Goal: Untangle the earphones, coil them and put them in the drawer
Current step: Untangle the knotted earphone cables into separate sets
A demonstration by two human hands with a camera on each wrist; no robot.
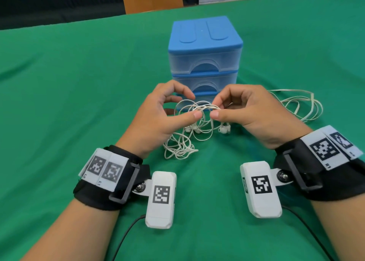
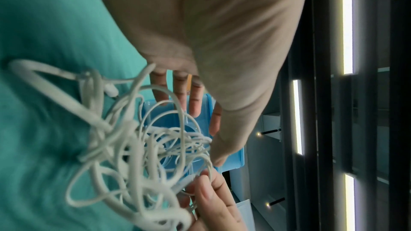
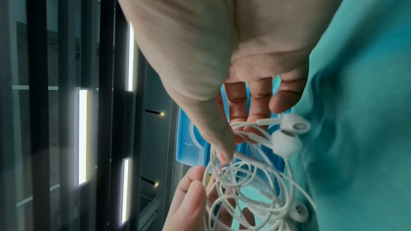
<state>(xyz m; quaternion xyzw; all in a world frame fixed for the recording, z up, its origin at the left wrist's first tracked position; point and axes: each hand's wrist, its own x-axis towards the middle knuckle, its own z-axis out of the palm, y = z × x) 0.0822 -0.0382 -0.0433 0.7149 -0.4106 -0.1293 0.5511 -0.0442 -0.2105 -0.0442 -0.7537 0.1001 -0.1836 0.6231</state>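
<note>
While both hands pinch the tangled white earphone cord [image 1: 199,110], knots remain.
Left hand [image 1: 158,114] and right hand [image 1: 250,110] before the blue plastic drawer unit [image 1: 205,49]: pulling hard could tighten them.

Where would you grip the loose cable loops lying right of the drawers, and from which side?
Judging by the head view, take the loose cable at its near outer bend, from above: it lies flat on the green cloth, apart from the drawer unit, so the right hand could probably pinch one strand.
</note>
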